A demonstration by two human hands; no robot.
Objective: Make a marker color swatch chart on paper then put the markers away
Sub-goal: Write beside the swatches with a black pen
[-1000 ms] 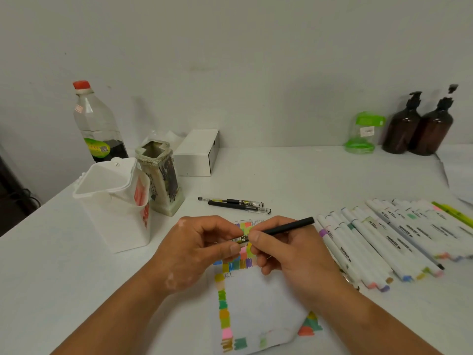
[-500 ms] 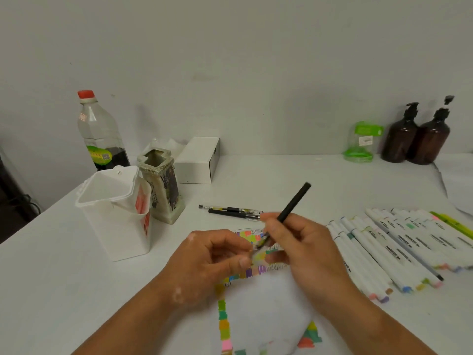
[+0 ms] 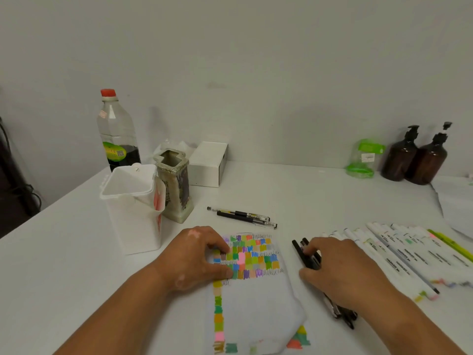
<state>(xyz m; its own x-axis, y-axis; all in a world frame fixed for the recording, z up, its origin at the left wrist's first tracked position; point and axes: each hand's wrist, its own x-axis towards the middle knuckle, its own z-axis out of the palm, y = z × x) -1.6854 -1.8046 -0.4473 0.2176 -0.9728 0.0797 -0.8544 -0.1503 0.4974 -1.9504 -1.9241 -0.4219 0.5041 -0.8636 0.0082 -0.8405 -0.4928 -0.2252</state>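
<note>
I am pressing my left hand (image 3: pixel 197 254) on the left edge of the paper (image 3: pixel 256 303), fingertips bent down onto the swatches (image 3: pixel 252 257), holding nothing. My right hand (image 3: pixel 340 267) is lying over the black pens (image 3: pixel 300 249) just right of the paper, fingertips touching them; I cannot tell if it is gripping. The markers (image 3: pixel 399 254) are lying in a row at the right, beside that hand.

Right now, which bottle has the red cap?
The tall clear bottle at the back left, behind the white tub, with dark liquid at its bottom. The brown bottles at the back right have black pump tops.
</note>
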